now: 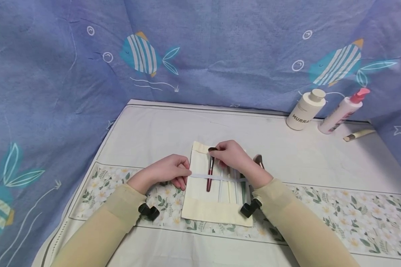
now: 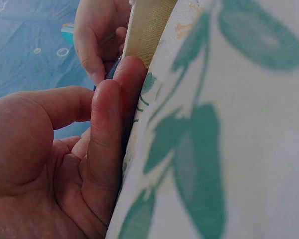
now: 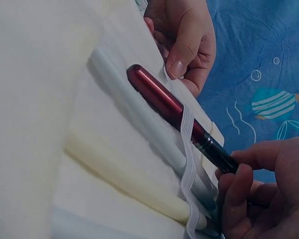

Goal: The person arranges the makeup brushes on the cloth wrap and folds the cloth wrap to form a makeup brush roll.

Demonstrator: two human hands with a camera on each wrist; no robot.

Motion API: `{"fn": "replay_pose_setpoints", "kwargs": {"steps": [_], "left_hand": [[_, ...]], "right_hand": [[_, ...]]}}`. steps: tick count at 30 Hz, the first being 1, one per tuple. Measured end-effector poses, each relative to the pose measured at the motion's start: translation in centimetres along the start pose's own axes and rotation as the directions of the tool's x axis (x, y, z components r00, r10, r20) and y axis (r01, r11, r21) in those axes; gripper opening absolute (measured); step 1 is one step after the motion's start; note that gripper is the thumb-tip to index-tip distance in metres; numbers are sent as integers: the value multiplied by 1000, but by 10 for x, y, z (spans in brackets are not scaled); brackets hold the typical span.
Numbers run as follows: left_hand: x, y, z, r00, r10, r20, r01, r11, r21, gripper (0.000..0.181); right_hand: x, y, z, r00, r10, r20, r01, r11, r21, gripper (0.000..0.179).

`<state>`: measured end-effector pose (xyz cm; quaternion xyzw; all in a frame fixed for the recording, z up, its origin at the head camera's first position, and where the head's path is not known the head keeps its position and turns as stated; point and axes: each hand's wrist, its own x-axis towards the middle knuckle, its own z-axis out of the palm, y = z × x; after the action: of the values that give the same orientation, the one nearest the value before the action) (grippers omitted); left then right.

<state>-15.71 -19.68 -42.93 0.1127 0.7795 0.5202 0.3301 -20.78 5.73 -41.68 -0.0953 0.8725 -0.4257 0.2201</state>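
Observation:
A cream cloth brush roll [image 1: 217, 213] lies spread on the table, a white elastic band [image 3: 188, 124] running across it. My left hand [image 1: 168, 170] pinches the band at the roll's left edge, thumb on top and fingers beneath. A makeup brush with a dark red handle [image 3: 157, 92] passes under the band, the handle end toward me. Near its dark head, my right hand [image 1: 232, 154] grips this brush between thumb and fingers. Several other brushes with pale handles [image 3: 134, 186] lie side by side under the band, their upper ends partly hidden by my right hand.
Another brush head [image 1: 258, 160] sticks out beyond my right wrist. At the back right stand a white bottle [image 1: 304, 111] and a pink-topped pump bottle [image 1: 341, 115], with a pale brush [image 1: 359, 134] lying nearby. A blue fish-print curtain [image 1: 220, 55] hangs behind the table.

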Motion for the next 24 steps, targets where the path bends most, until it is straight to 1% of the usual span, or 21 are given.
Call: {"fn": "replay_pose_setpoints", "kwargs": {"steps": [7, 15, 24], "left_hand": [[0, 2, 0, 1000, 1, 3, -1, 1000, 4, 15], [1, 1, 0, 1000, 1, 2, -1, 1000, 0, 15], [0, 1, 0, 1000, -1, -1, 1, 1000, 8, 15]], "right_hand": [[-5, 0, 0, 1000, -13, 20, 13, 999, -48, 39], [-10, -2, 1, 999, -27, 38, 31, 995, -95, 38], [-13, -5, 3, 997, -36, 62, 44, 991, -124, 39]]}}
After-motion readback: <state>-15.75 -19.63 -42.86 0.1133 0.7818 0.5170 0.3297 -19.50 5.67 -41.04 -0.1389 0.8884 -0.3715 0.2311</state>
